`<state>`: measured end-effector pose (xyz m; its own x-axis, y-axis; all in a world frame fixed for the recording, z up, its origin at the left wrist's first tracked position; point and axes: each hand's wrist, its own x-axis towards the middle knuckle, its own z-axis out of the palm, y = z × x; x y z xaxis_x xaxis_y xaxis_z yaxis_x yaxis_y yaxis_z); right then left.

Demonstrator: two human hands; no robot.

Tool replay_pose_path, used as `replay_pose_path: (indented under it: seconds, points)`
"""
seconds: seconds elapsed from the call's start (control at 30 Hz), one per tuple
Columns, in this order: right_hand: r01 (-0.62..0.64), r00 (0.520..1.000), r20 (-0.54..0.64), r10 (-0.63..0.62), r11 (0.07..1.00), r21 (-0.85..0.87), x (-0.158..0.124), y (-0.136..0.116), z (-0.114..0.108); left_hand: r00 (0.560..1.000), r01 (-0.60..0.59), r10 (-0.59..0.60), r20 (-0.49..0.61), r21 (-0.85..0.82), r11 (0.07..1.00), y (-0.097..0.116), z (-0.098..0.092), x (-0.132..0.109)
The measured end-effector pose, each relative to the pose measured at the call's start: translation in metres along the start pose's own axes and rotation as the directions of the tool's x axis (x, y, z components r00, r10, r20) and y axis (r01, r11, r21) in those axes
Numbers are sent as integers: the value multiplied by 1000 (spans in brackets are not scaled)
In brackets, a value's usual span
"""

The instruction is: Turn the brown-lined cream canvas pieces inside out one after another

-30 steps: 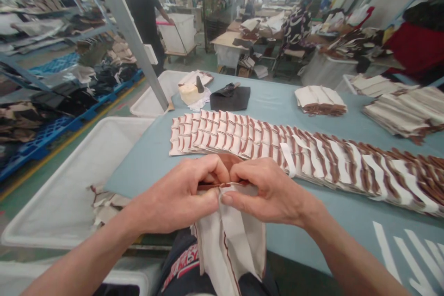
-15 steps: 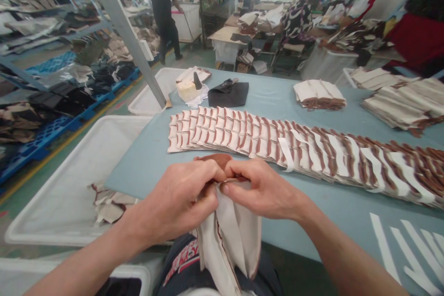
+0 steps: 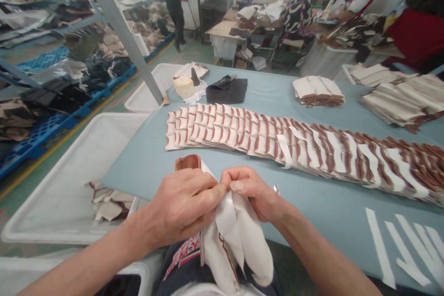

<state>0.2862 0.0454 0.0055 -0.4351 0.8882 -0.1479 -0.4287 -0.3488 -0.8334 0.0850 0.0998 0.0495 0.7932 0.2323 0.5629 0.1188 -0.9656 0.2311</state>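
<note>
The left hand [image 3: 182, 206] and right hand [image 3: 251, 189] are together, clamped on a cream fabric piece [image 3: 253, 240]; its brown lining [image 3: 187, 163] shows above, over the worktop [image 3: 138, 180].

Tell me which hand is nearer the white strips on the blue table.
The right hand: it is to the left of the white strips, apart from them. The left hand lies farther away, beyond the right hand.

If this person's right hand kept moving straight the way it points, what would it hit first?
Most likely the person's own left hand. The right hand points up and across toward it, fingertips almost there, with the cream fabric piece pinched between them. Depth is hard to judge from this view.
</note>
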Motion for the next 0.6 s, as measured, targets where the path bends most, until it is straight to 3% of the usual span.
replay_pose_path:
  seconds: [0.2,0.37,0.5,0.6]
  points:
    - [39,996,-83,-30,993,108,3,14,16,997,-28,27,-69,-12,1000,-11,13,-7]
    - [40,996,-76,-44,998,-45,-9,1,12,994,28,-52,-91,-246,969,-1,11,-7]
    - [137,983,-70,-169,936,-324,-19,-20,8,962,269,-271,38,-307,913,8,-5,2]
    - [201,968,-24,-248,833,-516,-22,-31,9,917,392,-339,211,-312,865,9,-18,13]
